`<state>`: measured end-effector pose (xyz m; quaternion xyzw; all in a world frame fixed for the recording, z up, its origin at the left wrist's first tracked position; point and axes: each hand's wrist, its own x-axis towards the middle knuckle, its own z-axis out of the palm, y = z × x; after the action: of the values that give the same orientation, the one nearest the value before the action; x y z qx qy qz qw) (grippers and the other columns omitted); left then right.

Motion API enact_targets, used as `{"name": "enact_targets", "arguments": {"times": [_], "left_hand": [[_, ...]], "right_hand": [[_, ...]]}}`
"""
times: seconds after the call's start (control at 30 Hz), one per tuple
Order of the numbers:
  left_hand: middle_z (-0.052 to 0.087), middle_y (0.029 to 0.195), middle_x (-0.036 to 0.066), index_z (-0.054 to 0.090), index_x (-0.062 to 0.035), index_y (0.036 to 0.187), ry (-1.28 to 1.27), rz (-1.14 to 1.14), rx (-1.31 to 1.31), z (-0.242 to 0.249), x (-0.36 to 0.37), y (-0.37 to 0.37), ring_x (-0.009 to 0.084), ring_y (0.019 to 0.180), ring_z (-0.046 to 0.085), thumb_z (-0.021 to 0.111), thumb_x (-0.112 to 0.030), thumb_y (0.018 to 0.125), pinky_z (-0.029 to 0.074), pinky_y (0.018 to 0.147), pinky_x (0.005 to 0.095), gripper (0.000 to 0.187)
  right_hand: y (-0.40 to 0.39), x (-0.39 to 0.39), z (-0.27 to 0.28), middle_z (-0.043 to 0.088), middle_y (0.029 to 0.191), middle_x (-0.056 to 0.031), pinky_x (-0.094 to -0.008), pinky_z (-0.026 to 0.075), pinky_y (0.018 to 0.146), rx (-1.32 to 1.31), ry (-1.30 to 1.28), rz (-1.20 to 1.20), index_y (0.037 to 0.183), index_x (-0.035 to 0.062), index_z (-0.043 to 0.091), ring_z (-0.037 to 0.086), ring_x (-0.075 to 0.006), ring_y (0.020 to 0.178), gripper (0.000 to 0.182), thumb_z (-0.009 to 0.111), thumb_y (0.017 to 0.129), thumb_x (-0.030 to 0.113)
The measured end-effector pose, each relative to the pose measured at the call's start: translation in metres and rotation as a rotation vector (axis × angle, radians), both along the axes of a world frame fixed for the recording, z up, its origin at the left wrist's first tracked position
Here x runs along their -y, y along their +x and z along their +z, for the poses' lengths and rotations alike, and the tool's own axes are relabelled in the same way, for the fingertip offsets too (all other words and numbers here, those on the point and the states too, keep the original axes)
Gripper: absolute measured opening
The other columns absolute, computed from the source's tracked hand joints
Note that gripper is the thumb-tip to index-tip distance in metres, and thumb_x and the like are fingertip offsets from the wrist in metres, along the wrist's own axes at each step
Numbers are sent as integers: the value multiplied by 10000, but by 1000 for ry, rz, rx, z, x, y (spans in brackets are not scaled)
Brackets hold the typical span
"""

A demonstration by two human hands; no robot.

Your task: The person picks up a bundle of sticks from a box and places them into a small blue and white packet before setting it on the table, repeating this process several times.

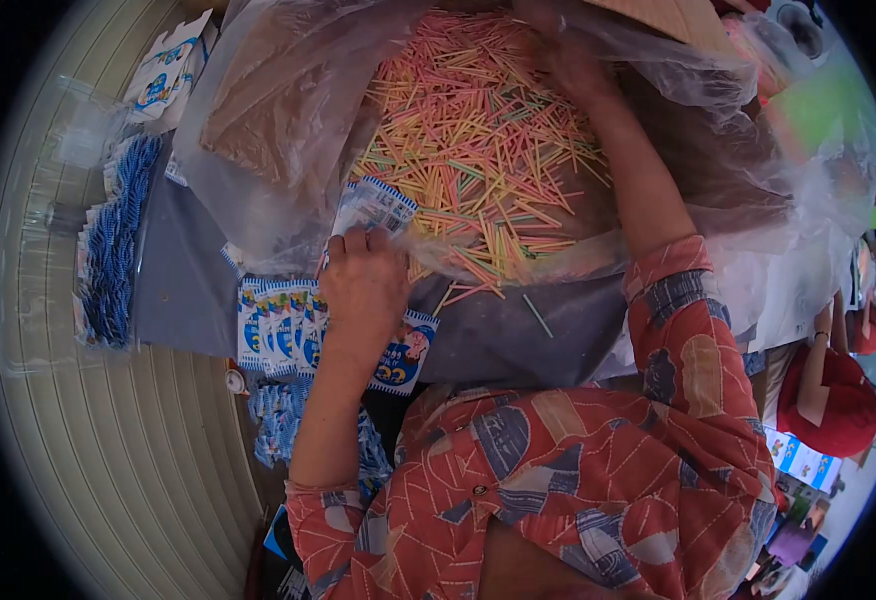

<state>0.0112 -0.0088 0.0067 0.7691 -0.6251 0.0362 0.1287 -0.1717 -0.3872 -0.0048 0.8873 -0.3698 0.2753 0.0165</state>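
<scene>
My left hand [368,280] has its fingers curled on the lower end of a small blue-and-white packet [378,203], at the near left edge of the open plastic-lined box. Thin pink, yellow and green sticks [468,130] lie in a loose heap inside the liner. Reaching over to the far right of that heap is my right hand [570,70]; its fingertips are dark and blurred, so I cannot see what they touch. Beneath my left wrist, several printed packets [283,325] overlap in a row along the table edge.
Long stacks of blue packets [118,245] stand in clear plastic at the left, by a ribbed wall [43,400]. Clear liner film [278,130] drapes over the box sides. A green stick [538,315] lies on the grey cloth [498,335]. A person in red [838,400] is at the right.
</scene>
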Motion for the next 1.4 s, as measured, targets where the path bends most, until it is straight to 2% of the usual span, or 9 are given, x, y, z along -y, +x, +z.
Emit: {"name": "enact_targets", "arguments": {"times": [0.13,0.33,0.4,0.6,0.63,0.87,1.03,1.13,1.4], "left_hand": [[565,879,134,665,53,908,-74,77,142,-7,5,-5,317,865,595,664,-140,721,553,611,422,269],[608,863,154,668,24,791,-32,17,151,-9,5,-3,331,834,618,636,-122,740,542,654,428,158],[613,831,159,687,21,793,-135,-21,30,0,-1,7,317,798,628,629,-92,717,543,604,428,148],[610,731,198,645,43,814,-301,80,-669,1,-5,32,365,711,620,663,-96,772,480,672,451,146],[615,768,202,653,40,810,-265,88,-616,-1,-6,34,380,749,610,628,-87,785,479,700,468,132],[606,796,201,660,29,780,-240,50,-329,6,-8,22,393,841,588,631,-61,775,477,758,454,94],[634,813,160,677,29,813,-391,38,-580,3,-7,22,305,783,614,666,2,749,496,712,386,70],[648,813,109,685,27,843,-531,20,-847,2,-4,10,203,726,618,687,32,753,489,654,314,90],[641,810,73,675,18,828,-578,58,-1052,-2,-14,-11,161,681,601,692,24,759,481,609,300,71]], "right_hand": [[12,-23,15,590,1228,-199,-420,418,1003,81,-27,-52,1207,35,589,532,-342,1192,375,583,904,255],[31,-57,19,661,1081,-84,-356,470,874,765,277,451,1142,77,639,608,-206,989,414,654,889,404],[25,-67,25,670,1080,-51,-307,460,895,940,901,80,1115,83,664,601,-164,1016,354,656,901,366],[26,-60,-47,679,957,-47,-350,451,909,294,545,185,1103,88,661,586,-150,952,370,625,923,409],[27,-87,-10,708,946,-44,-360,433,946,371,883,156,1030,75,667,598,-160,960,404,599,923,459],[39,-97,16,671,901,-50,-317,498,837,918,776,336,1056,66,643,615,-149,905,263,567,971,303],[28,-142,62,377,566,36,-261,329,465,1230,1465,820,1046,46,612,355,-103,462,316,563,969,349],[40,-188,75,220,548,67,-243,207,424,1275,1471,777,1051,43,624,154,-68,438,319,508,998,335],[63,-242,77,347,548,7,-305,419,720,1076,1220,837,1039,-5,627,506,-170,634,518,367,1029,442]]}}
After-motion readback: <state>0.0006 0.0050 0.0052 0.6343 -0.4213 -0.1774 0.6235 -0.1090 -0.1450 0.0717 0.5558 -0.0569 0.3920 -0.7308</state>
